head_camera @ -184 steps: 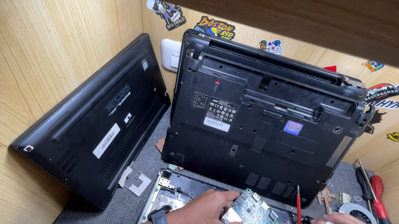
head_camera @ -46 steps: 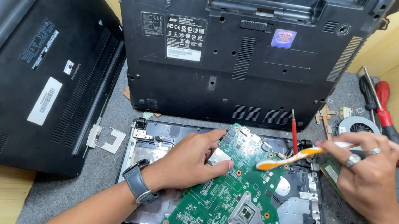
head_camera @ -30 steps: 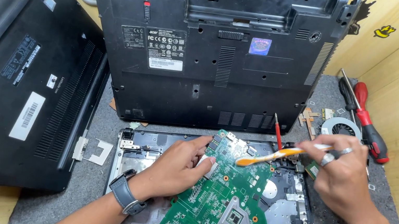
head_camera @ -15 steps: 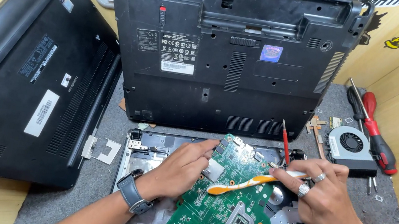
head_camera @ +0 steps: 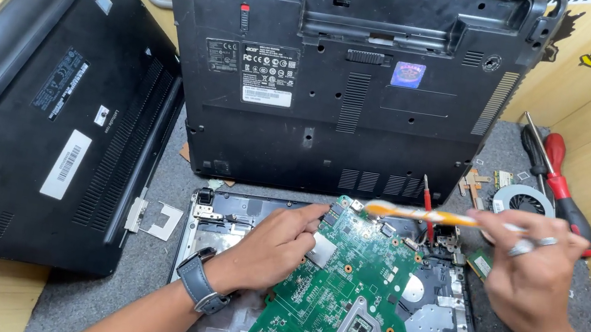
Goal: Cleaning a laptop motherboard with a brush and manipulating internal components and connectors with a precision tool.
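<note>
A green circuit board (head_camera: pixel 348 307) lies tilted over an opened laptop base (head_camera: pixel 435 327) on the grey mat. My left hand (head_camera: pixel 276 245), with a dark watch on its wrist, rests on the board's left edge and holds it by the upper corner. My right hand (head_camera: pixel 530 267), wearing a ring and a bead bracelet, grips an orange and white brush (head_camera: pixel 421 214) held level, its head over the board's top edge. A thin red tool (head_camera: pixel 427 209) stands just behind the brush.
A black laptop (head_camera: pixel 340 79) leans underside-out against the back wall. Another black laptop (head_camera: pixel 47 105) lies at the left. At the right are a cooling fan (head_camera: pixel 524 200), a red-handled screwdriver (head_camera: pixel 562 186) and small loose parts (head_camera: pixel 476 181). Wooden walls enclose the mat.
My right hand has lifted the brush from the board's middle to its top edge and levelled it. The view has shifted slightly. My left hand stays on the board.
</note>
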